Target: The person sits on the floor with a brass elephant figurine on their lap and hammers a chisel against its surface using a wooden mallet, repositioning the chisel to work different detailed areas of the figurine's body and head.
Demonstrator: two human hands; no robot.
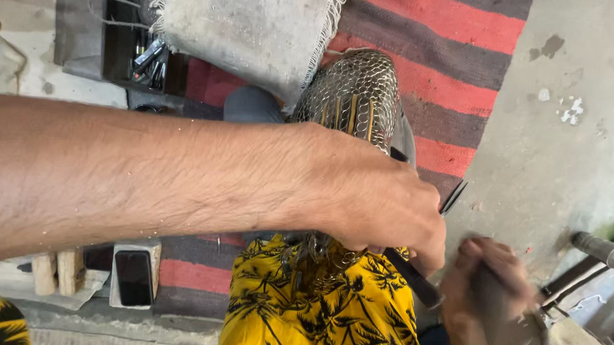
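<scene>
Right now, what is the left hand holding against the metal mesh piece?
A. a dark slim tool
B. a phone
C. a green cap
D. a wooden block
A: the left hand grips a dark slim tool beside the metal mesh piece; the phone lies apart on the rug.

The metal piece [357, 91], a rounded silvery shape with scale-like mesh and dark gold-edged stripes, sits at upper centre of the frame, its lower part hidden behind the left hand [379, 201]. A thin dark tool [413, 276] runs diagonally at right of centre. The right hand [486, 290], blurred, is at lower right.
</scene>
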